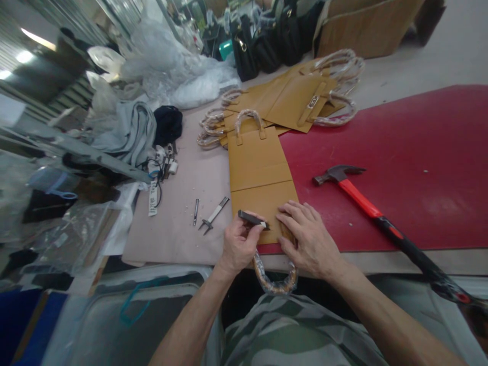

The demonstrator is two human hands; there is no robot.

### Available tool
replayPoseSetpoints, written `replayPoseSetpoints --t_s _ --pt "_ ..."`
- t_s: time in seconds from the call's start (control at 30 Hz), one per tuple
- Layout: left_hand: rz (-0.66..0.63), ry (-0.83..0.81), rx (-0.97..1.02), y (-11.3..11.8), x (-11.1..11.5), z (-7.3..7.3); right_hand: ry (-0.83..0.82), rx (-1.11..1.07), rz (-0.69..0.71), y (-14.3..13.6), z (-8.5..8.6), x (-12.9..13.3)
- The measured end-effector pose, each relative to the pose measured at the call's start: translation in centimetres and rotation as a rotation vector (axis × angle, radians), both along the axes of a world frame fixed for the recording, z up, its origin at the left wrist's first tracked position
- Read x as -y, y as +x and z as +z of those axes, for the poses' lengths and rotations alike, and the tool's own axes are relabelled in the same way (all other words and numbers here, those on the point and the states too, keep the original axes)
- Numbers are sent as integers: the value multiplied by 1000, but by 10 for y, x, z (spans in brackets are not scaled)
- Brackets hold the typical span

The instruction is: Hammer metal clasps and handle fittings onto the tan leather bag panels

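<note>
A tan leather bag panel [261, 168] lies lengthwise in front of me, a plastic-wrapped handle [247, 116] at its far end and another wrapped handle [276, 284] hanging over the table's near edge. My left hand [240, 243] is closed around a short dark bar-shaped tool [251, 219]. The tool's tip, with a pale band near it, points right, over the panel's near part; whether it touches the leather I cannot tell. My right hand [307, 236] rests on the panel's near right edge with fingers stretched out, beside the base of the near handle.
A claw hammer [358, 195] lies on the red mat [412, 168] at right. Calipers [215, 214] and a small metal punch-like rod [196, 212] lie left. More tan bag panels [282, 99] are piled behind, near black bags [263, 46] and a cardboard box [366, 28].
</note>
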State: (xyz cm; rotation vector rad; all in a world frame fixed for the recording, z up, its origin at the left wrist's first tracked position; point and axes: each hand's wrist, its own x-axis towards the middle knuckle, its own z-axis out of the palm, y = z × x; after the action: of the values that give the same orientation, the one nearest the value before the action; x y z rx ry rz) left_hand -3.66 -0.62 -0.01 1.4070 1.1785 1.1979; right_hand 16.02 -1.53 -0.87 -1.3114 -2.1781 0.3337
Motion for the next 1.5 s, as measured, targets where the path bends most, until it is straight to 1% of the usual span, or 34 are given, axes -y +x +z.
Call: replayPoseSetpoints --t_s 0.1,0.23,0.37,0.47,0.57,0.63,0.7,0.73,0.77,0.8,0.83,0.87,0.9,0.93,0.97,1.03,1.07,1.13,1.23,1.3,1.37,1.5 --pt "17 11 -7 0 1 -1 3 -1 -4 0 0 0" --pt "14 -14 -4 1 0 -1 -3 -13 -2 0 -1 -2" --pt "52 -58 34 3 1 2 6 -48 3 0 -2 3" --pt "45 -146 52 8 11 6 -16 -83 -21 0 -1 23" --pt "26 -259 140 12 30 9 -15 -153 -88 -2 -1 58" --pt "37 -325 206 13 41 10 -5 -297 -214 -5 -2 82" --pt "59 -359 252 12 44 10 -66 -545 -447 -11 -6 100" --pt "68 -367 269 11 43 9 -146 -704 -584 -13 -9 106" --pt "74 -371 283 9 40 8 -260 -882 -705 -14 -13 110" --pt "80 -372 294 8 36 8 -387 -1071 -790 -14 -17 112" --pt "86 -369 305 6 31 7 -510 -1252 -830 -13 -22 112" --pt "92 -365 315 4 25 6 -621 -1405 -814 -10 -26 111" --pt "99 -360 323 3 20 5 -716 -1516 -748 -6 -29 109" --pt "104 -357 330 2 15 5 -793 -1583 -646 -2 -32 106" --pt "108 -357 338 1 11 4 -859 -1607 -528 2 -33 104" --pt "109 -370 352 1 7 4 -961 -1565 -312 7 -34 100" --pt "109 -378 360 2 7 3 -989 -1534 -242 8 -32 100" --pt "108 -392 372 4 8 3 -1027 -1478 -154 4 -29 100" --pt "99 -418 383 6 10 6 -1091 -1400 -58 -8 -26 98" --pt "78 -446 391 6 11 10 -1096 -1342 -14 -16 -27 92" --pt "51 -482 391 6 11 15 -1041 -1300 -16 -22 -31 86" --pt "40 -523 387 6 10 24 -857 -1259 -85 -35 -36 77"
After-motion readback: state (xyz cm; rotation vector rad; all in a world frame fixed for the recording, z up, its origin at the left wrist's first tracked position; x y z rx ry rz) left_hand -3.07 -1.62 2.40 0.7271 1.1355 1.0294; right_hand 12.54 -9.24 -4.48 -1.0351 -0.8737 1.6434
